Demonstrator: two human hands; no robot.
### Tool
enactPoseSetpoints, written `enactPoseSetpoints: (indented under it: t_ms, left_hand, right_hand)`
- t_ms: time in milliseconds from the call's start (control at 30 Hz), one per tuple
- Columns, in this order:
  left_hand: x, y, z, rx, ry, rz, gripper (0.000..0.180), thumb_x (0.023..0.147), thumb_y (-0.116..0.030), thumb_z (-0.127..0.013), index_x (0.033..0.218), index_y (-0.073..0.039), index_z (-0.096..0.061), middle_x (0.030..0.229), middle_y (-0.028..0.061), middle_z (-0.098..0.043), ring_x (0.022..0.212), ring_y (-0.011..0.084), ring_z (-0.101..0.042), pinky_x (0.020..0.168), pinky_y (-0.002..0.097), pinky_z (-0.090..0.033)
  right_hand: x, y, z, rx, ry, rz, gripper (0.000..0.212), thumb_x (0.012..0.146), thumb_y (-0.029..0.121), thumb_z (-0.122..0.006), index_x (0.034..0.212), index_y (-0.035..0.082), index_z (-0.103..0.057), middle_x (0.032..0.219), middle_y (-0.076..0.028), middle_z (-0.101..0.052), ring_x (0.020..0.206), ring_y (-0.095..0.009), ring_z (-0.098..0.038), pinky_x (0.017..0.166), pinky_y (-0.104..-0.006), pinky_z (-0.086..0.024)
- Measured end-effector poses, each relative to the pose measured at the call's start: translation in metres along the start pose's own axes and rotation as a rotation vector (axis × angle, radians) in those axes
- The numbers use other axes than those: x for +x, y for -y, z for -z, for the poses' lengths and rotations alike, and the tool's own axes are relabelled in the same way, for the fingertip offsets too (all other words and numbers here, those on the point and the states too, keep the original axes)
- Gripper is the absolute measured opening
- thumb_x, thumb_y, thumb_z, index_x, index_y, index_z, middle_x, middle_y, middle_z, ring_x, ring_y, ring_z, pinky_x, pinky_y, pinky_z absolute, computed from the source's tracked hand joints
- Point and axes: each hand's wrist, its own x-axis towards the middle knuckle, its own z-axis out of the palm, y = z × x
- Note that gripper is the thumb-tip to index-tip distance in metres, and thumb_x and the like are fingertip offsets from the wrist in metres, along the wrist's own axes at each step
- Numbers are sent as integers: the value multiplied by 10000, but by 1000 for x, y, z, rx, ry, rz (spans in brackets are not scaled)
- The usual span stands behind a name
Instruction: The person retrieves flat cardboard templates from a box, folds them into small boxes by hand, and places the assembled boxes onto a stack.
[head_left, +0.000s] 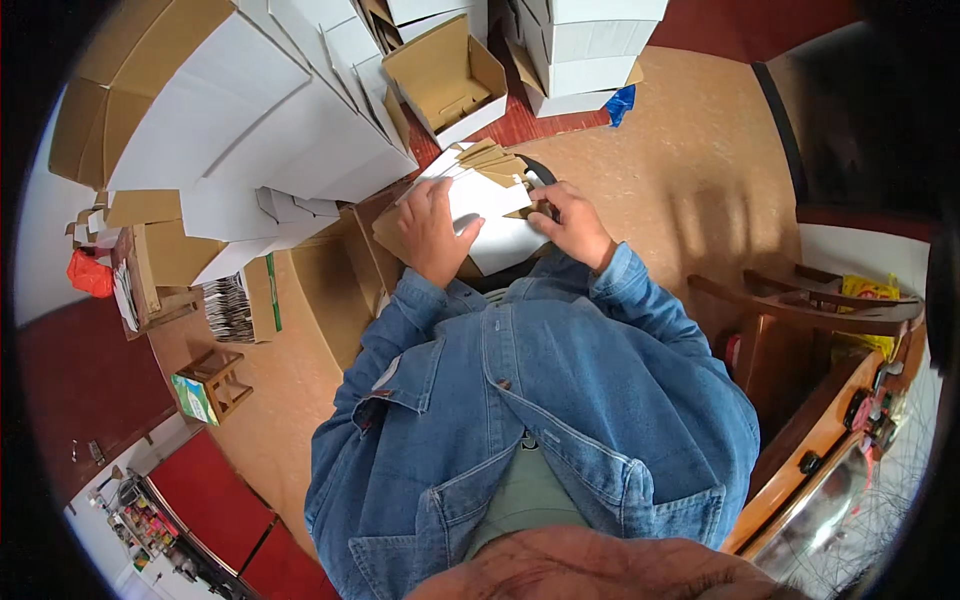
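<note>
A flat white cardboard piece (512, 240) with brown flaps (490, 163) lies in front of my body, over a dark round support that shows at its edge. My left hand (436, 232) rests on its left part, with fingers stretched and thumb spread. At the right edge my right hand (574, 222) is curled, thumb and forefinger pinching the side of the white cardboard. A small white tip shows just beyond the forefinger; its kind is unclear. The palm side of the right hand is hidden.
Large white cardboard sheets (270, 130) are stacked at the left. An open brown-lined box (450, 85) and a pile of white boxes (585, 50) stand at the far side. A big brown carton (335, 285) is beside my left arm; a wooden chair (800, 330) is at the right.
</note>
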Motion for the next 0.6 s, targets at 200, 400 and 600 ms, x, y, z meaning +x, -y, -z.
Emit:
enactPoseSetpoints:
  t_ms: [200,400,600]
  left_hand:
    - [-4,0,0,-29,26,-60,638,706,-285,-801,1272,-132,-548,1253,106,-492,1119,327,-471,931,449,-394]
    - [-4,-13,2,-193,61,-204,667,707,-256,-801,1304,-118,-537,1259,107,-484,1097,322,-477,933,455,-391]
    - [1,-26,-3,-217,106,-166,754,660,-213,-826,1339,-87,-523,1203,133,-486,1075,320,-482,957,421,-383]
  right_hand:
    - [1,-14,1,-77,-11,149,280,795,10,-723,1065,55,-668,949,-76,-597,784,-189,-543,741,-284,-465]
    - [-3,-16,-7,157,135,37,226,790,4,-712,1002,54,-653,872,-64,-607,713,-178,-543,685,-279,-467]
    - [-8,-10,-21,351,30,-156,202,775,8,-716,958,44,-638,802,-57,-609,660,-183,-542,640,-282,-466]
